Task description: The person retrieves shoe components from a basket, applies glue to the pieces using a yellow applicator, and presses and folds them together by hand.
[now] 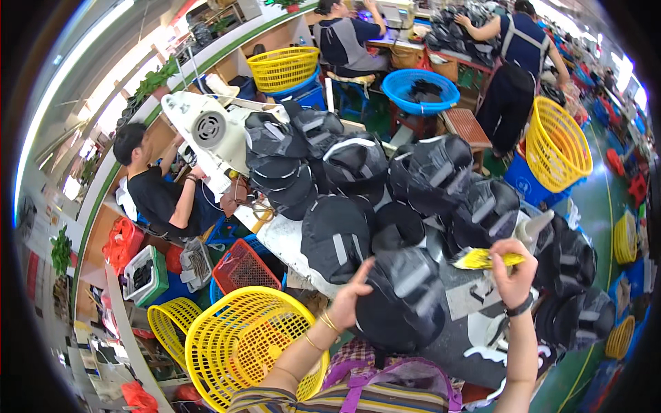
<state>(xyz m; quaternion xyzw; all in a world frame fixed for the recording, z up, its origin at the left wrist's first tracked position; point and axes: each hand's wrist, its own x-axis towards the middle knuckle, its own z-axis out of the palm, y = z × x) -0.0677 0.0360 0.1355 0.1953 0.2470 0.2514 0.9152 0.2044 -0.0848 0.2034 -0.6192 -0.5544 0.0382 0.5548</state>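
My left hand (350, 297) grips the left edge of a rounded black fabric piece (403, 296) with grey strips, held in front of my body; part of its fingers are hidden behind the piece. To the right, my right hand (513, 274) is closed around a slim yellow tool (482, 259) with a pale tip pointing left; its exact kind is unclear. Just beyond the held piece, similar black pieces (335, 237) stand stacked on the worktable. A pale flat plate (474, 297) of a machine lies below my right hand.
A large yellow basket (234, 344) stands at my left, near a red crate (248, 270). A white machine (213, 131) sits beyond the stacks, with a seated person (162, 182) beside it. A blue basin (420, 93) and another yellow basket (561, 148) stand farther off. More people work behind.
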